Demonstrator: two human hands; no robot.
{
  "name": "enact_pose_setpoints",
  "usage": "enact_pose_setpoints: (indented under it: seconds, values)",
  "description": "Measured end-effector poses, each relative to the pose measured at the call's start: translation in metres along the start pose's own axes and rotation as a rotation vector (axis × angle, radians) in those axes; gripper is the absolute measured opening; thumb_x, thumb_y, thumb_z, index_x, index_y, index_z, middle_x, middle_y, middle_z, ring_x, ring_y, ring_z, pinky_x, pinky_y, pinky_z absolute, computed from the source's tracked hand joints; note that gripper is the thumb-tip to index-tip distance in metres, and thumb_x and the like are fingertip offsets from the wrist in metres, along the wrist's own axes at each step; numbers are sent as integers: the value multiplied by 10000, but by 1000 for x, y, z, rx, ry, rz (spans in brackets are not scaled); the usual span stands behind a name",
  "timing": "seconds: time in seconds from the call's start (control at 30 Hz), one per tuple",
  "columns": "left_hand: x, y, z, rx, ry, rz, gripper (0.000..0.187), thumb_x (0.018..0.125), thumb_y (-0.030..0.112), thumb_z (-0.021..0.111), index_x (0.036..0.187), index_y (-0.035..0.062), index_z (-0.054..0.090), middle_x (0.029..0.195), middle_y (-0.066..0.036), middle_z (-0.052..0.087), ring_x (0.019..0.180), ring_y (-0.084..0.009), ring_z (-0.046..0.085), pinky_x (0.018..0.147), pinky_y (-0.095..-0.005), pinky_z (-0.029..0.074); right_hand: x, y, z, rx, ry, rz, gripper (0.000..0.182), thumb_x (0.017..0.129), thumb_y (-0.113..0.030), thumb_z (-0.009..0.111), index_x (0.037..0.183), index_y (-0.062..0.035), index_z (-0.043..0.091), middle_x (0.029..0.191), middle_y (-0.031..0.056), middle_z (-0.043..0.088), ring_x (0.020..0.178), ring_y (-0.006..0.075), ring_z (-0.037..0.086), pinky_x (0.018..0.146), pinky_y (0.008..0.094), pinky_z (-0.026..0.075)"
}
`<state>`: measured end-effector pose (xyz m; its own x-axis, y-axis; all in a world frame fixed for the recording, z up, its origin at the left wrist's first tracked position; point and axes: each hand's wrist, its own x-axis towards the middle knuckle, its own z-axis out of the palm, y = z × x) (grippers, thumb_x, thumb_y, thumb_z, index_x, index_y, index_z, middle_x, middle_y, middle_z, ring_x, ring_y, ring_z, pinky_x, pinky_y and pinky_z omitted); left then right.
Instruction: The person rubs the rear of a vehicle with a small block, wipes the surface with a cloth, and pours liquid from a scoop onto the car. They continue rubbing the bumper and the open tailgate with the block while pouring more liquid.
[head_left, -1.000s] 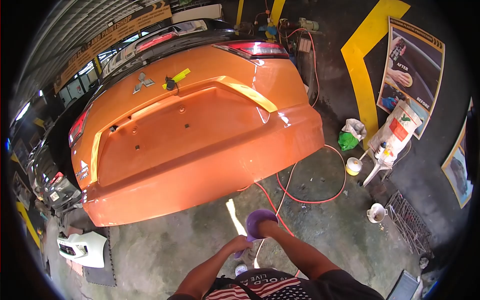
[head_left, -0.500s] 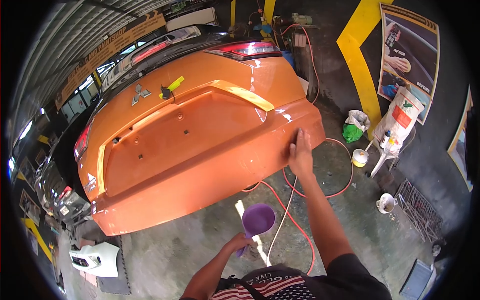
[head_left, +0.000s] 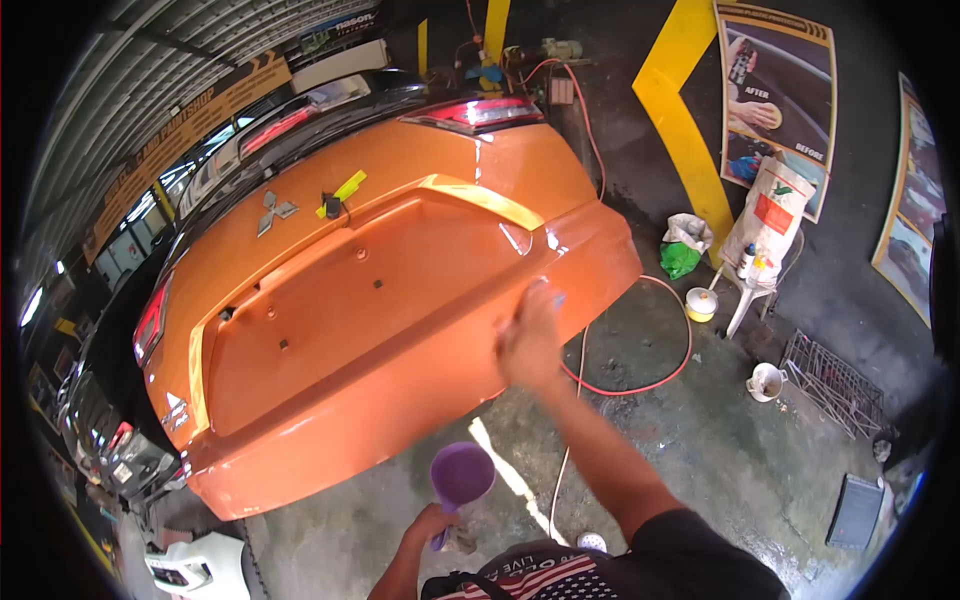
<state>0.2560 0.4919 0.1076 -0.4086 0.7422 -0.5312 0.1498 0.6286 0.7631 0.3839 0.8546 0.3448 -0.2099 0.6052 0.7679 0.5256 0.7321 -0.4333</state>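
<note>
An orange car tailgate (head_left: 380, 340) spans the middle of the view, with an empty recessed panel and a three-diamond badge (head_left: 276, 213) above it. My right hand (head_left: 530, 345) is over its lower right section, blurred by motion. Its fingers point up and the thumb stands apart; a small bluish spot shows by the fingertips. Low in front of the tailgate, my left hand (head_left: 433, 522) grips the handle of a purple plastic dipper (head_left: 462, 474). The dipper's round bowl faces up toward me. A greyish scrap shows beside that hand.
A red hose (head_left: 650, 387) loops on the wet concrete floor at right. A white chair (head_left: 745, 300) carries a sack (head_left: 772, 215) by the wall; a yellow pot (head_left: 701, 304) and white bucket (head_left: 766, 381) stand nearby. A white bumper (head_left: 200, 570) lies at lower left.
My right hand has moved left and down across the tailgate, away from its right edge. The left hand and dipper appear lower and further left; the whole view has shifted.
</note>
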Motion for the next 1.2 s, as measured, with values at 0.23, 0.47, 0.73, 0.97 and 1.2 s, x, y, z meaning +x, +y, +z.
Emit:
enact_pose_setpoints:
  seconds: [0.23,0.47,0.73,0.97,1.2]
  values:
    - [-7,-37,-26,-47,4,-47,241,734,216,711,809,-13,716,718,-61,673,628,-154,606,596,-326,474,38,29,4,91,8,68,733,976,-382,452,1374,213,299,1417,412,336,1350,539,307,1151,560,211]
    - [-13,-36,-32,-162,-34,32,241,745,221,701,826,-5,727,737,-73,693,664,-160,639,635,-320,501,1,-37,-21,-150,-140,-209,650,978,-319,454,1348,204,343,1406,418,337,1341,546,311,1119,550,272]
    - [-6,-36,-34,-57,-53,-16,224,744,170,728,868,-17,723,803,-85,710,698,-181,656,672,-324,514,-19,-59,0,-24,-3,-291,649,942,-273,498,1357,200,336,1394,388,375,1327,548,327,1118,550,279]
    - [-6,-48,-34,50,26,-24,234,738,217,716,826,1,728,765,-82,704,696,-163,651,653,-330,505,-10,-28,19,-268,235,-189,658,986,-335,448,1419,137,299,1438,385,318,1383,484,289,1154,547,213]
    - [-12,-46,-40,-6,-25,23,234,733,202,732,829,-11,720,753,-70,696,682,-166,648,661,-333,509,10,21,12,-30,63,7,691,989,-353,427,1406,174,272,1460,389,282,1386,490,276,1164,528,201]
